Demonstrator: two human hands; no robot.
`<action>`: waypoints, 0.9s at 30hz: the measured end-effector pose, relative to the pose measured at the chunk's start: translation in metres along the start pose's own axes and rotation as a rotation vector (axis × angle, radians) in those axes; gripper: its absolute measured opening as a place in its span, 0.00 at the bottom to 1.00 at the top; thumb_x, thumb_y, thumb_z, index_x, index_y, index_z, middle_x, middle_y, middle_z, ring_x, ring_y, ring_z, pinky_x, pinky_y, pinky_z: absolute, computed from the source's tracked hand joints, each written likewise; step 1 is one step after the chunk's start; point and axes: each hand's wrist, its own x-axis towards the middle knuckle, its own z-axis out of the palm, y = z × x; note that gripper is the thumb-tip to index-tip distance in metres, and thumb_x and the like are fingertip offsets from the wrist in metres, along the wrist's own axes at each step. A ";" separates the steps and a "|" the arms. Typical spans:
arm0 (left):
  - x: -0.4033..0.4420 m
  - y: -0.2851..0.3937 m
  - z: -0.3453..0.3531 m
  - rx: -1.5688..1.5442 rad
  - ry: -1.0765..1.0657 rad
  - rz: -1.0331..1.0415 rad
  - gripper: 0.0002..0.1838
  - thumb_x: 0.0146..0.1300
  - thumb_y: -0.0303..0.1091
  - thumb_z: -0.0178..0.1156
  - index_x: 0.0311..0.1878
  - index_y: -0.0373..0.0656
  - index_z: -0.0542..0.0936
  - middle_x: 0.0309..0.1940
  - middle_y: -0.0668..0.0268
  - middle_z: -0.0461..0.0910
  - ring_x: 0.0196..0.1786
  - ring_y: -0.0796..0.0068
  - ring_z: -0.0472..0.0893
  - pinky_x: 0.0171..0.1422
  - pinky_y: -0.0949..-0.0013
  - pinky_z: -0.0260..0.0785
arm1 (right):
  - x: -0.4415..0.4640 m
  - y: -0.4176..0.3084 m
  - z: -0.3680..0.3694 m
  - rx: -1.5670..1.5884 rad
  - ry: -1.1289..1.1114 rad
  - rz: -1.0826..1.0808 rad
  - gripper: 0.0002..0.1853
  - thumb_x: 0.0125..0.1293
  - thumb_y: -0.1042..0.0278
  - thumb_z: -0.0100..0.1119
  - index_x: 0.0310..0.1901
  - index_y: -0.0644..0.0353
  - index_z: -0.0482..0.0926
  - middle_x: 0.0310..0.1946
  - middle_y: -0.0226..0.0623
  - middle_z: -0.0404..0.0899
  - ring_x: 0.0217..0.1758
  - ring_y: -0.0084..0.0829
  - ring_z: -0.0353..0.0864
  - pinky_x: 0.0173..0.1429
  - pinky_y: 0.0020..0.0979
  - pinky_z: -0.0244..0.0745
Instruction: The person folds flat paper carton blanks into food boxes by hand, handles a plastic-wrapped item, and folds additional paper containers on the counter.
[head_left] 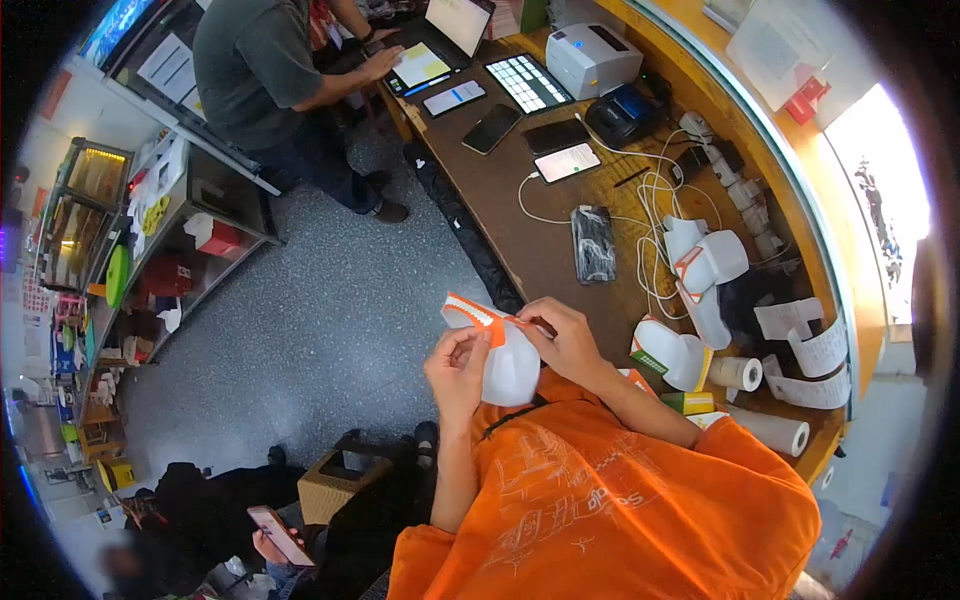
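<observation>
A white paper piece with an orange printed band [513, 365] is held between both hands in front of the orange shirt. My left hand [459, 373] pinches the orange part of its near side. The fingers of my right hand [562, 335] are closed on its upper right edge. Its white, rounded part hangs below the fingers. Folded white packets with orange and green print [712, 262] lie on the desk to the right, and more [668, 352] rest beside my right forearm.
The brown desk [480, 180] holds phones, a tablet [528, 83], a laptop, a label printer [592, 58], tangled cables and paper rolls [737, 373]. A person [250, 80] stands at its far end. Another person's hand [270, 546] holds a phone at lower left. Shelves line the left.
</observation>
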 end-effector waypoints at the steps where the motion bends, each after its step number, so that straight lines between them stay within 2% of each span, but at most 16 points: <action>1: -0.001 0.004 0.001 0.135 0.007 0.131 0.07 0.61 0.23 0.68 0.41 0.33 0.83 0.35 0.64 0.83 0.36 0.78 0.83 0.40 0.74 0.75 | -0.003 0.000 0.001 0.084 -0.016 0.145 0.06 0.62 0.77 0.66 0.40 0.65 0.82 0.39 0.39 0.81 0.37 0.30 0.83 0.40 0.30 0.77; 2: -0.002 0.006 0.002 0.272 0.015 0.263 0.07 0.61 0.23 0.68 0.41 0.33 0.84 0.34 0.63 0.84 0.36 0.77 0.83 0.39 0.74 0.76 | -0.003 -0.001 0.003 0.083 -0.024 0.145 0.06 0.62 0.77 0.66 0.40 0.65 0.82 0.39 0.39 0.81 0.37 0.30 0.83 0.40 0.30 0.77; 3: -0.004 0.009 0.002 0.272 0.023 0.260 0.07 0.61 0.23 0.68 0.41 0.33 0.84 0.34 0.63 0.84 0.36 0.77 0.83 0.39 0.74 0.76 | -0.004 -0.001 0.007 0.147 0.011 0.082 0.06 0.62 0.76 0.67 0.40 0.66 0.82 0.38 0.38 0.81 0.36 0.27 0.82 0.38 0.28 0.76; 5: -0.007 0.012 0.000 0.692 0.099 0.475 0.06 0.61 0.23 0.68 0.41 0.34 0.85 0.35 0.60 0.85 0.37 0.75 0.85 0.41 0.74 0.78 | -0.007 -0.004 0.011 0.217 0.043 0.018 0.07 0.62 0.75 0.68 0.40 0.66 0.82 0.37 0.37 0.81 0.34 0.24 0.81 0.36 0.25 0.75; 6: -0.007 0.009 0.000 0.694 0.103 0.475 0.06 0.61 0.23 0.68 0.41 0.34 0.85 0.35 0.60 0.85 0.37 0.75 0.85 0.41 0.74 0.78 | -0.009 -0.010 0.009 0.155 0.019 0.020 0.06 0.62 0.78 0.67 0.40 0.67 0.82 0.37 0.36 0.80 0.34 0.21 0.80 0.35 0.22 0.74; 8: -0.007 -0.005 0.004 0.589 0.185 0.481 0.05 0.61 0.23 0.67 0.39 0.34 0.85 0.36 0.58 0.85 0.36 0.73 0.86 0.42 0.74 0.78 | -0.013 -0.009 0.013 0.093 -0.003 0.026 0.05 0.62 0.80 0.66 0.39 0.68 0.82 0.37 0.35 0.79 0.35 0.18 0.79 0.35 0.19 0.73; 10: -0.009 -0.017 0.008 0.506 0.172 0.422 0.06 0.63 0.23 0.65 0.42 0.34 0.84 0.37 0.60 0.85 0.38 0.74 0.85 0.45 0.72 0.78 | -0.016 0.001 0.023 0.270 0.020 0.196 0.05 0.63 0.80 0.66 0.39 0.69 0.82 0.35 0.33 0.77 0.33 0.17 0.78 0.34 0.18 0.73; 12: -0.011 -0.024 0.015 0.422 0.157 0.367 0.07 0.66 0.24 0.63 0.45 0.34 0.84 0.38 0.62 0.84 0.40 0.74 0.84 0.47 0.71 0.78 | -0.013 -0.004 0.027 0.374 0.059 0.256 0.04 0.63 0.80 0.66 0.39 0.70 0.82 0.35 0.32 0.77 0.33 0.17 0.78 0.34 0.17 0.73; 14: -0.014 -0.030 0.022 -0.006 0.096 0.139 0.08 0.69 0.25 0.60 0.47 0.32 0.82 0.41 0.61 0.84 0.43 0.73 0.84 0.51 0.69 0.79 | -0.013 -0.004 0.027 0.478 0.104 0.321 0.04 0.64 0.80 0.65 0.38 0.71 0.82 0.36 0.32 0.77 0.34 0.16 0.78 0.34 0.16 0.73; 16: -0.016 -0.034 0.022 -0.008 0.042 0.129 0.09 0.71 0.26 0.58 0.49 0.31 0.80 0.43 0.60 0.83 0.45 0.73 0.83 0.54 0.68 0.79 | -0.012 0.000 0.024 0.401 0.119 0.202 0.06 0.63 0.76 0.67 0.39 0.70 0.83 0.37 0.34 0.79 0.33 0.17 0.79 0.33 0.18 0.74; 18: -0.017 -0.031 0.025 -0.110 0.033 -0.015 0.09 0.72 0.28 0.58 0.48 0.31 0.80 0.44 0.60 0.83 0.47 0.73 0.83 0.55 0.67 0.79 | -0.012 -0.001 0.019 0.358 0.110 0.171 0.06 0.63 0.77 0.68 0.39 0.70 0.83 0.37 0.35 0.79 0.34 0.18 0.79 0.33 0.18 0.74; 21: -0.016 -0.035 0.022 -0.256 0.037 -0.120 0.10 0.70 0.26 0.60 0.51 0.30 0.81 0.46 0.59 0.83 0.47 0.74 0.83 0.57 0.69 0.79 | -0.013 0.005 0.017 0.302 0.085 0.131 0.06 0.62 0.78 0.68 0.39 0.69 0.83 0.37 0.36 0.79 0.34 0.18 0.79 0.33 0.19 0.74; 23: -0.019 -0.033 0.024 -0.177 0.018 -0.114 0.13 0.71 0.26 0.59 0.54 0.30 0.80 0.49 0.58 0.82 0.50 0.73 0.82 0.59 0.69 0.77 | -0.015 0.006 0.017 0.285 0.075 0.128 0.06 0.62 0.78 0.68 0.40 0.69 0.83 0.38 0.37 0.79 0.33 0.18 0.79 0.33 0.19 0.74; 25: -0.023 -0.030 0.029 -0.101 -0.010 -0.106 0.15 0.72 0.27 0.57 0.57 0.29 0.79 0.52 0.56 0.82 0.53 0.72 0.81 0.61 0.69 0.75 | -0.014 0.006 0.017 0.121 0.101 0.082 0.07 0.62 0.79 0.66 0.42 0.67 0.84 0.39 0.39 0.79 0.34 0.24 0.81 0.36 0.23 0.76; 26: -0.025 -0.030 0.033 -0.051 -0.013 -0.050 0.17 0.73 0.29 0.55 0.60 0.29 0.77 0.56 0.56 0.79 0.57 0.70 0.79 0.63 0.68 0.73 | -0.011 0.007 0.018 0.113 0.110 0.085 0.07 0.62 0.79 0.66 0.42 0.67 0.84 0.39 0.39 0.79 0.34 0.24 0.81 0.36 0.23 0.76; 27: -0.028 -0.030 0.036 -0.001 -0.020 0.003 0.19 0.75 0.31 0.53 0.63 0.30 0.75 0.60 0.55 0.77 0.60 0.68 0.77 0.66 0.66 0.71 | -0.009 0.009 0.020 0.016 0.130 -0.032 0.09 0.61 0.79 0.66 0.43 0.66 0.84 0.39 0.39 0.80 0.37 0.26 0.82 0.38 0.25 0.77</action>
